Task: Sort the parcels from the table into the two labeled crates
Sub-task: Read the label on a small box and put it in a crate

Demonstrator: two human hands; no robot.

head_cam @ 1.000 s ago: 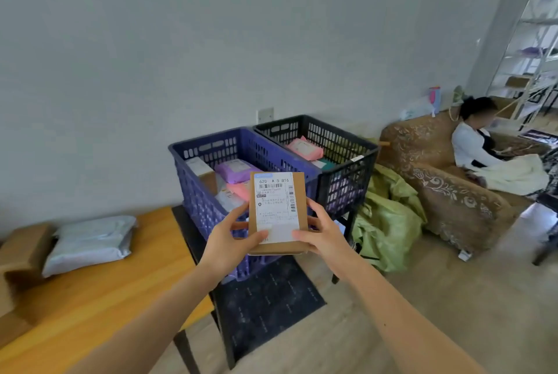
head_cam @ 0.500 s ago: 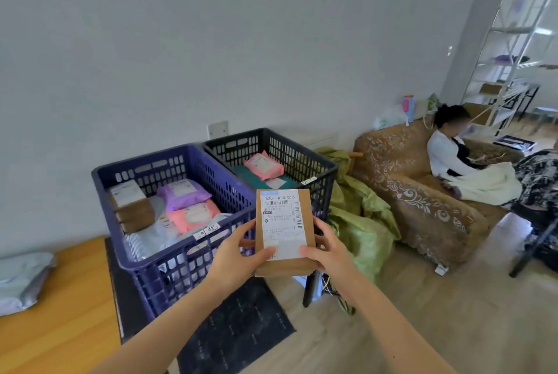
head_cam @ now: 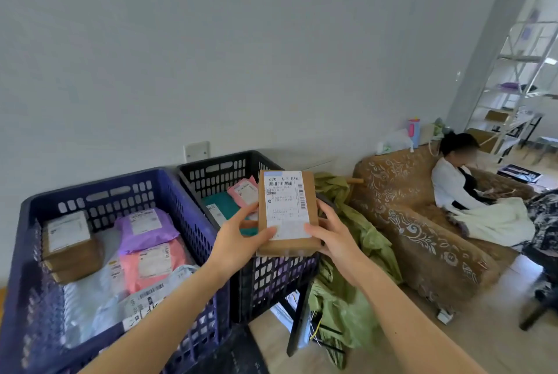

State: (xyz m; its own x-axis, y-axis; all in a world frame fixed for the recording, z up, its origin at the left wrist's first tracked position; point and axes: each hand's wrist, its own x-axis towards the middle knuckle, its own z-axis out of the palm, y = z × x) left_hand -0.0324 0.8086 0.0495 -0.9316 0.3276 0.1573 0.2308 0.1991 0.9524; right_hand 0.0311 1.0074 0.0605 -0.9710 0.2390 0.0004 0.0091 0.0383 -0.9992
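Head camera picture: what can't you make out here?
Head view throughout.
1. cardboard box label: small print too tiny to read.
2. black crate: near-right interior hidden behind the box, left hand and right hand.
3. blue crate front tag: partly covered by the left forearm.

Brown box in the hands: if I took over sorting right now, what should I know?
Hands: left hand and right hand both hold the brown box, label up, over the near side of the black crate.
Done: the blue crate holds several parcels; the black crate holds a pink mailer and a teal parcel.
Left: put this box in its crate. The table is out of view, so remaining parcels cannot be told.
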